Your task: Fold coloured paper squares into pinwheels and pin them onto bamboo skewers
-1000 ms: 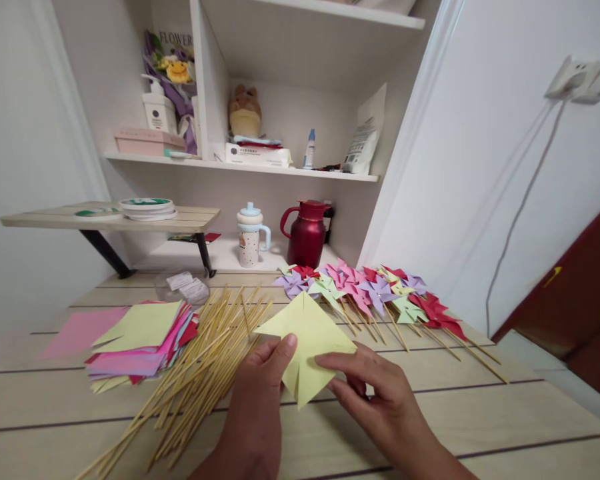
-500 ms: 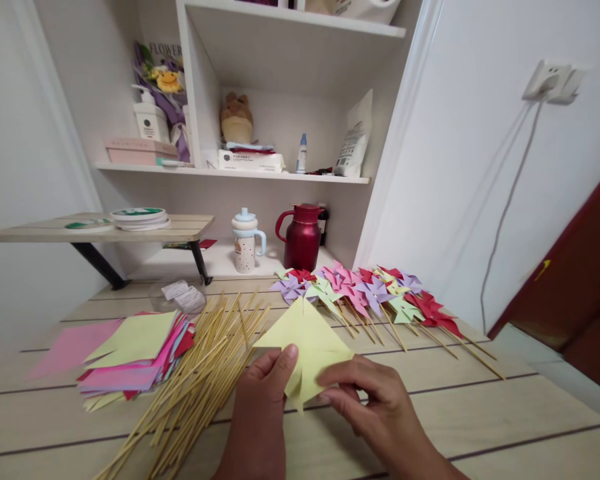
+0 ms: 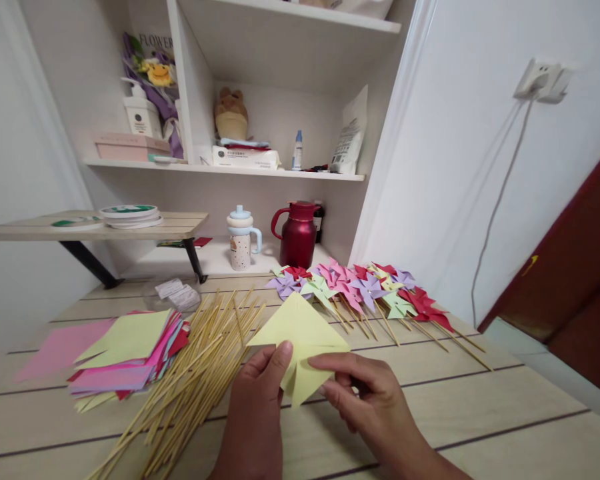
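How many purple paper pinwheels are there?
3 purple paper pinwheels show: one just beyond the held pale-yellow paper square, one mid-group, one at the back right. Overlapping pinwheels may hide more.

The paper square (image 3: 305,327) is pale yellow, the sticks (image 3: 195,387) tan, the flask (image 3: 299,241) red, the cup (image 3: 241,251) speckled.

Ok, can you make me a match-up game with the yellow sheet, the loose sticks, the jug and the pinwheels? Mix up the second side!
Things:
1. Yellow sheet
2. Loose sticks
3. Jug
4. Pinwheels

Places, colours and states:
A. Dark red, standing on the white shelf
B. Many colours, lying in a cluster
C. Held in the left hand and touched by the right hand
D. In a heap beside the paper stack

Right pairs: 1-C, 2-D, 3-A, 4-B
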`<state>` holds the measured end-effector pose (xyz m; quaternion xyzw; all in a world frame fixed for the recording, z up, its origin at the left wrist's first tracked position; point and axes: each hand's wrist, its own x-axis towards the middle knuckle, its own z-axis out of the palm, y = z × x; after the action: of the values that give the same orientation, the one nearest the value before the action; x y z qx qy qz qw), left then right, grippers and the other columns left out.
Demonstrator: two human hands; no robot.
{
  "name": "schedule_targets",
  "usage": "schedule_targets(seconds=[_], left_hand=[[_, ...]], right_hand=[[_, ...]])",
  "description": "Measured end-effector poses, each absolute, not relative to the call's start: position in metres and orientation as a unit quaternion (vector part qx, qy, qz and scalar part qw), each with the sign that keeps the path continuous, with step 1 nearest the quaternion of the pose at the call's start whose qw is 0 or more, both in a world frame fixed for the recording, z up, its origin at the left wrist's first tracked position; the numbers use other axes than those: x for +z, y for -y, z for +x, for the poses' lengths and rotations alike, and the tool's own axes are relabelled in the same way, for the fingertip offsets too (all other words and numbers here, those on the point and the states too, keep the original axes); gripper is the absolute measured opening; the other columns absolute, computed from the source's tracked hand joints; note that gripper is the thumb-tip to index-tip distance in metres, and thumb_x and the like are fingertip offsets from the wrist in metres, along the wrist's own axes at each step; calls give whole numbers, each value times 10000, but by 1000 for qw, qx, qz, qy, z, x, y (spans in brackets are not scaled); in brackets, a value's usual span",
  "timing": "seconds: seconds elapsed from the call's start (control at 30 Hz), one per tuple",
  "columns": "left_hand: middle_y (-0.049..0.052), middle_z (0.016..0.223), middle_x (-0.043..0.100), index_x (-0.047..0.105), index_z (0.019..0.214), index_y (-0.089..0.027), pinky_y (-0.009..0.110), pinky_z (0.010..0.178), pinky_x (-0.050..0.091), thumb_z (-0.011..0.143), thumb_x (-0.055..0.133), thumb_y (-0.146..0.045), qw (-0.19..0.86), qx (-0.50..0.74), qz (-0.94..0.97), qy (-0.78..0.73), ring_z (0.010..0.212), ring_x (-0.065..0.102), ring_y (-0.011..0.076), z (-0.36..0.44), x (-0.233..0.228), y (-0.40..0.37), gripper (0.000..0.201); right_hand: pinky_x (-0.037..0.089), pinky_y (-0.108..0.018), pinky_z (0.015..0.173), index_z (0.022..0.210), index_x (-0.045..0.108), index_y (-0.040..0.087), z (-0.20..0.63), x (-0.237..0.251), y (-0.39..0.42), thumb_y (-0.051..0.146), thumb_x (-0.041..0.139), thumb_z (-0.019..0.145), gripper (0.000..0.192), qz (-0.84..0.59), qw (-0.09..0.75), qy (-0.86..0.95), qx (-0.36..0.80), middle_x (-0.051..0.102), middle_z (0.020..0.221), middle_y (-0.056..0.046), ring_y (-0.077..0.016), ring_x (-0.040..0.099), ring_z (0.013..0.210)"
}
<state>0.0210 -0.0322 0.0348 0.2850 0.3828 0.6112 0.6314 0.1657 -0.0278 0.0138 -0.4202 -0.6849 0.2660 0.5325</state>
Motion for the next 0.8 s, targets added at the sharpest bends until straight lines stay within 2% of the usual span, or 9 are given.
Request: schedule_targets(seconds=[0.17, 0.37, 0.6, 0.8], left_hand=[[16, 674, 688, 681, 766, -173, 308, 653, 498, 633, 825, -354, 628, 617, 274, -387, 699, 659, 207, 20, 36, 31, 267], [-25, 606, 648, 665, 724, -182, 255, 618, 456, 680, 802, -319, 650, 606, 274, -369, 601, 574, 137, 21, 27, 29, 198], [-21, 659, 639, 685, 792, -176, 219, 574, 411, 741, 754, -377, 672, 587, 276, -357, 594, 515, 109, 21, 28, 30, 218], [-33, 593, 584, 678, 750, -166, 214, 523, 372, 698, 777, -387, 663, 583, 258, -391, 542, 464, 101, 23, 26, 29, 248]], right_hand=[[389, -235, 455, 732, 778, 209, 167, 15, 28, 320, 734, 779, 128, -427, 530, 684, 262, 607, 525, -3, -111, 469, 432], [389, -243, 506, 668, 738, 189, 164, 14, 23, 327, 758, 747, 160, -451, 533, 660, 277, 638, 579, -15, -133, 499, 515], [326, -245, 519, 684, 663, 173, 164, 14, 22, 397, 664, 822, 263, -476, 527, 632, 310, 469, 550, 31, -123, 398, 540], [308, -240, 519, 666, 618, 175, 163, 12, 20, 391, 655, 818, 267, -484, 528, 630, 301, 418, 544, 49, -118, 379, 540]])
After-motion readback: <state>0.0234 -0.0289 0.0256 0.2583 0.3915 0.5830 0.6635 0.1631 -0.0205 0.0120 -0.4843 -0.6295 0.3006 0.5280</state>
